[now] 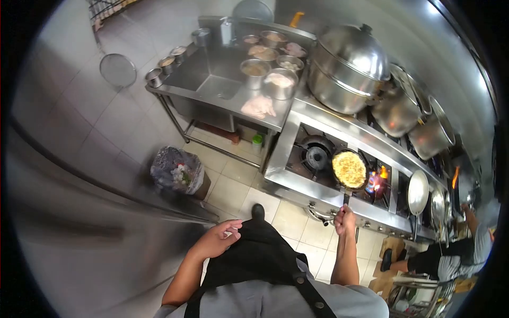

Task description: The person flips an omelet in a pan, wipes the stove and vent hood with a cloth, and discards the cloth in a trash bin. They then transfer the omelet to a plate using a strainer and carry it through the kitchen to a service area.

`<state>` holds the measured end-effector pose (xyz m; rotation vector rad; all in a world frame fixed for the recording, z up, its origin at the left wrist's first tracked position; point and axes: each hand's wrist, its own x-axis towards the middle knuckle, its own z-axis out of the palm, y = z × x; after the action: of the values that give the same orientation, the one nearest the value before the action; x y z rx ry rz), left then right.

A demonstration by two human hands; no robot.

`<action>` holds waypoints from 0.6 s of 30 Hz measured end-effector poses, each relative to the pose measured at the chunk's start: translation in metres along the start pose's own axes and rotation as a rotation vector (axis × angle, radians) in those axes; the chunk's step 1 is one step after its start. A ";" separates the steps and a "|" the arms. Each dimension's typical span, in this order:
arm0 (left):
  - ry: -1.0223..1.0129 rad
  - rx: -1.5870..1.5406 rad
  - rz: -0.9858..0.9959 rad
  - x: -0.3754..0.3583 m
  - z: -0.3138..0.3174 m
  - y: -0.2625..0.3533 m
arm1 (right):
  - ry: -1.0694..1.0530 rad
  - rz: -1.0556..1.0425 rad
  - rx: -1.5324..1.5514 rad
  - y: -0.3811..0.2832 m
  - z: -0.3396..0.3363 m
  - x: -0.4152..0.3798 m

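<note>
While the right hand (345,219) is closed around the handle of a dark, round pan (354,188), the left hand (218,239) is well apart from it, over the black apron (238,267) at the lower middle, fingers loosely curled and clamped on nothing. The pan sits right of centre, between a round iron burner (317,157) and a tall orange and blue flame (377,181); whether it rests on the grate or is lifted, I cannot tell. The likeliest trouble is uneven scorching — the fire burns beside the pan's right edge, so that side of the golden food (349,169) could brown too far. A sharp tilt of the one-handed grip might slide the food over the low rim, and a swing to the right could bring the wrist close to the fire. The food looks soft and lumpy, a mottled yellow disc nearly filling the pan. The stove (313,186) is flat-edged steel, dulled by smears; the domed pot (347,69) at the upper right is glossier, curved and banded. Near the top middle, a pale, limp piece of meat (258,107) lies beside straight-sided metal bowls (253,79), its surface moist and uneven
</note>
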<state>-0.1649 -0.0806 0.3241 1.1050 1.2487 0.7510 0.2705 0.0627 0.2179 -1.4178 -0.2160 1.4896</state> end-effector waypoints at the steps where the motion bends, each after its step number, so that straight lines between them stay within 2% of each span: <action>1: 0.023 -0.003 0.004 -0.001 -0.001 0.007 | -0.077 0.057 -0.006 -0.005 0.024 -0.013; 4: 0.041 0.024 0.115 -0.005 -0.007 0.028 | -0.247 0.116 -0.056 -0.025 0.106 -0.041; 6: 0.029 0.035 0.180 -0.010 -0.011 0.046 | -0.455 0.171 -0.136 -0.035 0.162 -0.038; 8: 0.040 0.041 0.189 -0.010 -0.017 0.060 | -0.516 0.152 -0.201 -0.039 0.230 -0.037; 10: 0.057 0.027 0.213 -0.004 -0.027 0.065 | -0.687 0.090 -0.239 -0.027 0.304 -0.019; 12: 0.086 0.003 0.200 0.009 -0.034 0.079 | -0.726 0.033 -0.179 0.005 0.391 0.004; 13: 0.114 -0.035 0.183 0.017 -0.037 0.082 | -0.676 0.050 -0.139 0.026 0.439 0.018; 14: 0.143 -0.074 0.168 0.027 -0.041 0.087 | -0.781 0.062 -0.098 0.038 0.483 0.026; 16: 0.160 -0.047 0.100 0.043 -0.053 0.105 | -0.756 0.147 -0.180 0.045 0.558 0.037; 18: 0.219 -0.099 0.019 0.054 -0.065 0.118 | -0.968 0.247 -0.188 0.043 0.589 0.103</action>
<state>-0.2024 0.0230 0.4185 0.9738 1.3705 0.9584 -0.2141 0.4084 0.2920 -0.7626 -0.8089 2.3236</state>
